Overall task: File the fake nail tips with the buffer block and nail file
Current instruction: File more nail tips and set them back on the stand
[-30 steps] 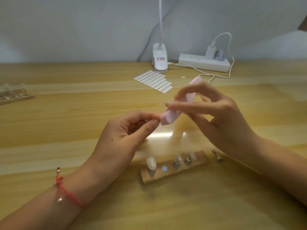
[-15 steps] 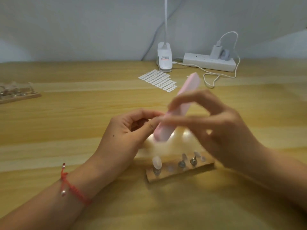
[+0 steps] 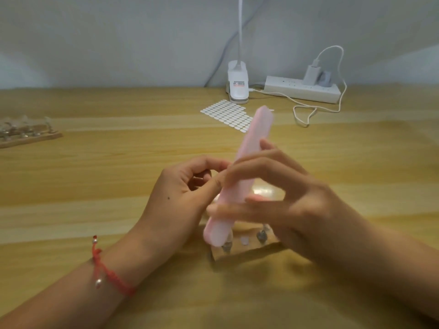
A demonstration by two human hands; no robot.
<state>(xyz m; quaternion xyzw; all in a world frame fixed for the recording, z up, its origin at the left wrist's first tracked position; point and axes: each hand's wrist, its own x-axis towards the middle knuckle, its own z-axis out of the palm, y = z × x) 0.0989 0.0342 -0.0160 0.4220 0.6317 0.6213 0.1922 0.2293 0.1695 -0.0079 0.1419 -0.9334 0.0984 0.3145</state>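
Wooden table (image 3: 95,186) surface runs to a grey wall at its back edge. The right hand (image 3: 297,205) grasps the pink buffer block (image 3: 251,143), with fingers and thumb closed round its middle. The block is tilted, its upper end toward the back edge and its lower end just above the wooden holder (image 3: 249,254) at the table's front middle. The left hand (image 3: 180,198) has thumb and forefinger pinched together against the block's left side. Whether a nail tip sits in that pinch cannot be told. A clip lamp (image 3: 238,87) and a power strip (image 3: 301,91) stand at the back edge. A sticker sheet (image 3: 228,116) lies just in front of the lamp.
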